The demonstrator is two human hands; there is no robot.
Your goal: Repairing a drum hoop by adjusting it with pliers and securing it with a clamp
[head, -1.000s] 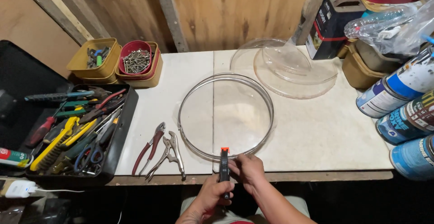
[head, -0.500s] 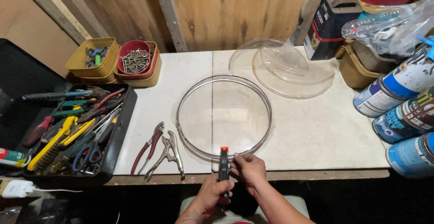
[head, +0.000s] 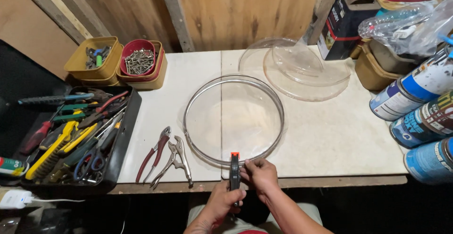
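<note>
A round clear glass disc with a metal rim [head: 234, 119] lies flat in the middle of the white bench top [head: 330, 139]. At its near edge a small black clamp with an orange tip [head: 234, 170] sits against the rim. My left hand [head: 225, 200] grips the clamp's black handle from below. My right hand [head: 259, 175] holds the clamp's right side and touches the rim there.
Red-handled pliers [head: 153, 153] and locking pliers [head: 173, 161] lie left of the disc. A black tray of tools [head: 75, 135] stands at the left edge, tubs of screws [head: 140, 62] behind it. Clear plastic lids [head: 302, 71] lie at the back, spray cans [head: 420, 116] on the right.
</note>
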